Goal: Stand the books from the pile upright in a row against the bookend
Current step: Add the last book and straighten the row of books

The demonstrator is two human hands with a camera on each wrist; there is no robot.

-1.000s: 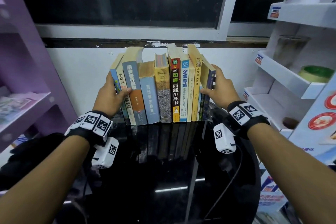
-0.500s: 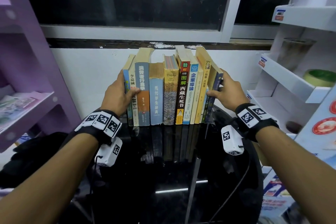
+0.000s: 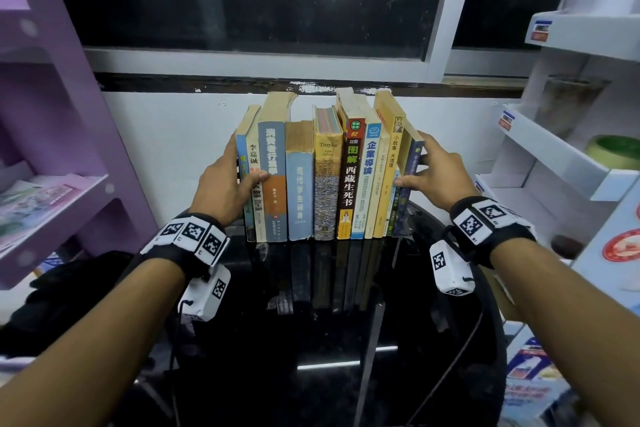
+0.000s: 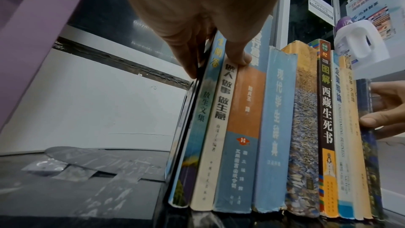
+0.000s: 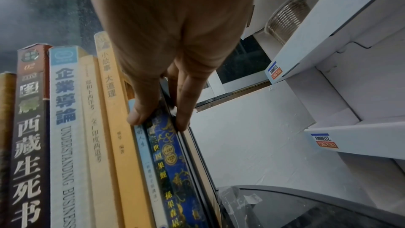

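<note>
while both hands pinch its ends, upright row of worn, yellowed paperback books on glossy black table

- Right hand reaches down onto the end of the row of books, spines facing us.
- Thumb on the dark blue spine; fingers lie along the outer face of a thin dark panel touching that last book.
- Books lean slightly, tops tilted left.
- Glossy black desk at lower right, white wall behind, white shelves with labels alongside.
</note>
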